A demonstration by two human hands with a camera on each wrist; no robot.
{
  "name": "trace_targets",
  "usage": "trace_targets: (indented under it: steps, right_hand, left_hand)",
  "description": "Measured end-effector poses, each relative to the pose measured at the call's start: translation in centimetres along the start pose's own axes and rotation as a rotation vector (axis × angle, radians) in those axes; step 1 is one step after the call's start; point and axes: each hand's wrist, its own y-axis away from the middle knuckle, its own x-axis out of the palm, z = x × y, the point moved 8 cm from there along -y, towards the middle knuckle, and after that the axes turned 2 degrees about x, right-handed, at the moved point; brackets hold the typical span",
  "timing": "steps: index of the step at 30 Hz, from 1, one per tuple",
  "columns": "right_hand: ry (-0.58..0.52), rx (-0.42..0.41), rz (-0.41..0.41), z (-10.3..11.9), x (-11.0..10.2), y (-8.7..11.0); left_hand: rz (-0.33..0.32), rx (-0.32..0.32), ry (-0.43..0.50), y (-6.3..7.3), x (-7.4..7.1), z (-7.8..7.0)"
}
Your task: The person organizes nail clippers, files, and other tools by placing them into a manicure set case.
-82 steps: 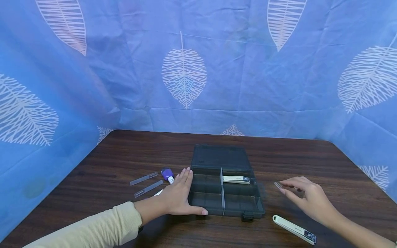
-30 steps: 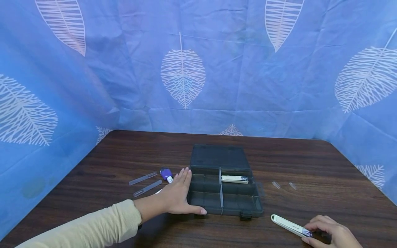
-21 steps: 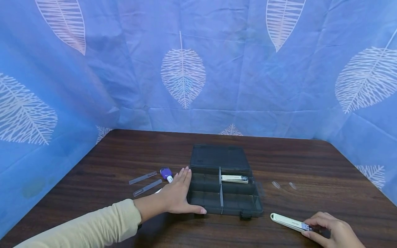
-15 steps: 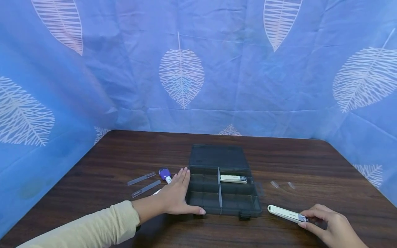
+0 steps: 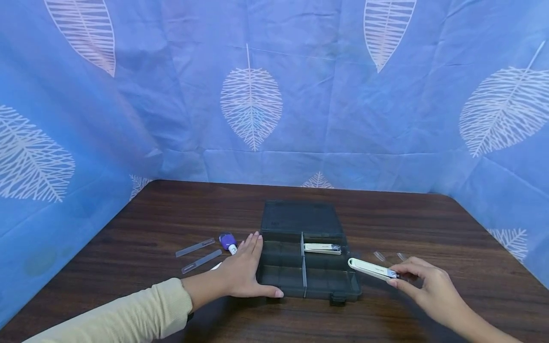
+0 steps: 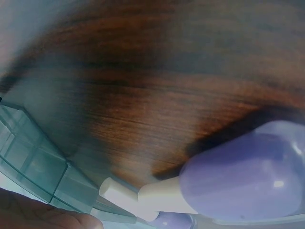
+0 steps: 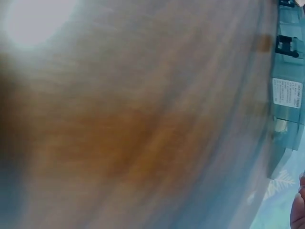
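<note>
My left hand (image 5: 240, 276) lies with straight fingers against the left side of a dark see-through divided box (image 5: 300, 219), thumb along its front edge. The box's lid is laid back. A white nail clipper (image 5: 321, 248) lies in its back right compartment. Just off the box's right side, my right hand (image 5: 424, 286) pinches a second white nail clipper (image 5: 371, 269) by the metal end, between thumb and fingers. Beside my left hand is a purple bottle (image 6: 243, 176) with a white cap. In the left wrist view, a second purple bottle (image 6: 172, 221) shows partly behind it.
Two flat translucent strips (image 5: 195, 247) lie left of the box. Two small clear pieces (image 5: 379, 256) are on the table to its right. A latch (image 5: 338, 299) juts from the box's front. Blue leaf-patterned cloth (image 5: 253, 105) stands behind the table.
My right hand put a small clear piece down on the table, then took the white nail clipper by its metal end and carried it up and left towards the box. The left hand stayed put.
</note>
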Motion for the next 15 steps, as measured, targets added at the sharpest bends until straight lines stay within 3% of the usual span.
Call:
trace_targets:
  steps: [7, 15]
  right_hand:
    - [-0.018, -0.023, 0.010, 0.8, 0.8, -2.3]
    - [-0.056, -0.017, 0.107, 2.1, 3.3, -4.9]
  left_hand:
    - [0.008, -0.002, 0.005, 0.0, 0.1, -0.1]
    - [-0.001, -0.013, -0.007, 0.1, 0.0, 0.1]
